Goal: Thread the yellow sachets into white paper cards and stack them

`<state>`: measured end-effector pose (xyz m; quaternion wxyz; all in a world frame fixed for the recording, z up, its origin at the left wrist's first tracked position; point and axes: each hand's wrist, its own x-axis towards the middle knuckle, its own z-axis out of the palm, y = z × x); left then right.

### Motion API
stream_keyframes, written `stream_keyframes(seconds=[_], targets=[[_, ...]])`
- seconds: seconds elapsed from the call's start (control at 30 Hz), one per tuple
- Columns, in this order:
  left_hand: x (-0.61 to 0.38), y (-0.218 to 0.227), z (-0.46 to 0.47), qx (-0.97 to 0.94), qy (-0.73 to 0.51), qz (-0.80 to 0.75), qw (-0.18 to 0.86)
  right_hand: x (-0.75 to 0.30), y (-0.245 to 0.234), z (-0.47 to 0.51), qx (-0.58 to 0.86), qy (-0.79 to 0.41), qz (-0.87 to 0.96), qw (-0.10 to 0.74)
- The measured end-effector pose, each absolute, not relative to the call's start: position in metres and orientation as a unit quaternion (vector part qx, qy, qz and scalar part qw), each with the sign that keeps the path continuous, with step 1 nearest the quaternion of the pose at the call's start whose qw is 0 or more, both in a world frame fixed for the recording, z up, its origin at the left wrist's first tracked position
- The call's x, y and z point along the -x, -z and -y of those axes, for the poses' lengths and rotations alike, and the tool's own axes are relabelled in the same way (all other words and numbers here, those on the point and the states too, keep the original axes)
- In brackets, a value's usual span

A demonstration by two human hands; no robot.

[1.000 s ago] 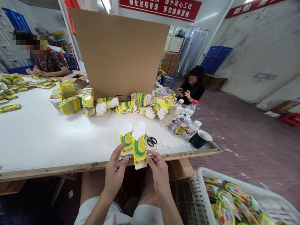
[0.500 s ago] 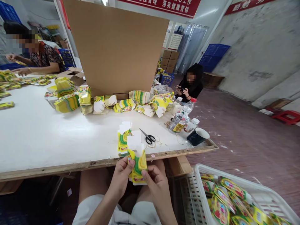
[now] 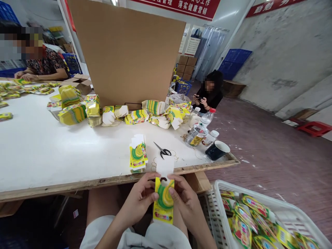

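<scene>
1. Carton (image 3: 164,207) sits between left grip (image 3: 141,199) and right grip (image 3: 185,199).
2. On the surface (image 3: 103,148), carton stack (image 3: 137,154) lies left of scissors (image 3: 162,150), mug (image 3: 217,152) right.
3. Packaging bundles (image 3: 137,117) stand behind these, before cardboard panel (image 3: 127,52).
4. Basket (image 3: 217,214), at right, holds packets (image 3: 241,228).

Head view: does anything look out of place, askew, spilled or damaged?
Mild untidiness only: pale scraps litter the floor to the right, and the yellow stack left of the scissors is fanned unevenly rather than squared. No spill is visible, and the carton between the left hand and right hand shows no evident damage.
</scene>
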<state>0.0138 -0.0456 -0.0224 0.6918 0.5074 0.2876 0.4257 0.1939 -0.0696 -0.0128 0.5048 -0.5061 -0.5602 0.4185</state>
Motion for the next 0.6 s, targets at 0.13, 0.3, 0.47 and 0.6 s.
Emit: stream_keyframes(seconds=[0.13,0.3,0.47,0.6], targets=[[-0.0145,0.0225,0.0489,-0.453,-0.403,-0.246,0.756,-0.1991,0.0007,0.0685,0.507,-0.390,0.604,0.476],[-0.0149,0.0226,0.0462,-0.452,-0.393,-0.246,0.762,-0.1980,0.0023,0.0670,0.536,-0.328,0.564,0.536],[-0.0170,0.0233,0.0436,-0.515,-0.422,-0.312,0.678,-0.2053,0.0019,0.0681,0.559,-0.347,0.541,0.524],[-0.0194,0.0227,0.0462,-0.525,-0.412,-0.311,0.676,-0.2039,0.0059,0.0689,0.581,-0.394,0.560,0.439]])
